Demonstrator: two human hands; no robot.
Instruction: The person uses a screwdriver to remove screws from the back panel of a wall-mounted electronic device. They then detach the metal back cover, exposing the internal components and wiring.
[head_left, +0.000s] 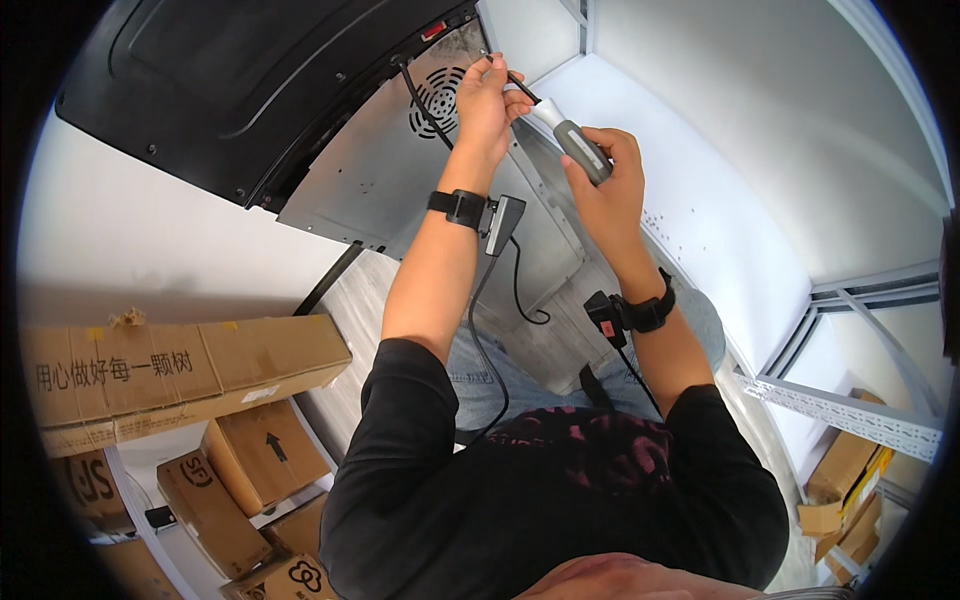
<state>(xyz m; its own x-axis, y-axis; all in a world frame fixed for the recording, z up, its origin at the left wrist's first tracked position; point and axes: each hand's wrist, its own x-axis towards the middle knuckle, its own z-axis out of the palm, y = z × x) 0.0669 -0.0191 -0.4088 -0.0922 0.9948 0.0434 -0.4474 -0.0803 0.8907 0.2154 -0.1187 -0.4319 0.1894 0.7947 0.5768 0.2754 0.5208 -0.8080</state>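
Observation:
My right hand [612, 185] is wrapped round the grey handle of a screwdriver [583, 150], which has a white collar and a black shaft pointing up and left. At the far end of the shaft, the fingers of my left hand [486, 108] are closed around it near the tip. Something small and shiny shows at that tip, too small to name surely. Both hands are over the edge of a grey metal panel [370, 180] with a round slotted vent [440, 103]. A black cord [424, 105] crosses the vent and passes behind my left forearm.
A large black curved cover [240, 80] adjoins the panel. Cardboard boxes [265, 455] stand at lower left below a long carton [190, 375]. White metal shelving [850, 410] and more boxes [845, 468] are at right. Strapped wrist devices [503, 225] trail cables.

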